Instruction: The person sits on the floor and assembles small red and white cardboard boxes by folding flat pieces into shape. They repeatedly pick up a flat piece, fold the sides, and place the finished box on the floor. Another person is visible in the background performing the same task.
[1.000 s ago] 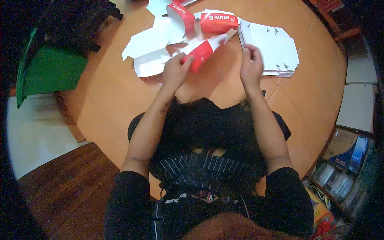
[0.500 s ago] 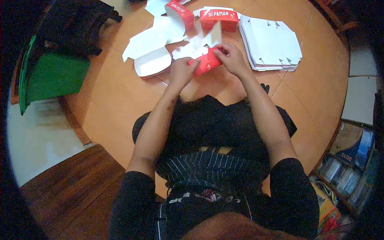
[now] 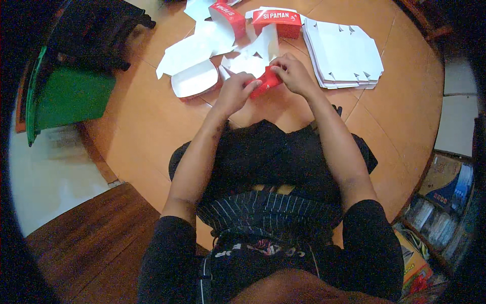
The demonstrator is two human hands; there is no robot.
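A red and white cardboard food box, partly folded, is held between my two hands above the tiled floor. My left hand pinches its left side, thumb along the red panel. At its upper right, the fingers of my right hand grip the red edge. The white inner side of the box spreads away from me, its flaps standing up. Close to my left hand lies a folded box with its white inside showing. Parts of the held box are hidden behind my fingers.
A stack of flat white box blanks lies at the right. Beyond my hands are two red-fronted boxes, one upright and one tilted, and white card. A green panel stands at far left.
The red front panel has tilted and folded inward between my hands, showing less of its face. My left thumb has shifted right across it. The white flaps beyond have spread wider.
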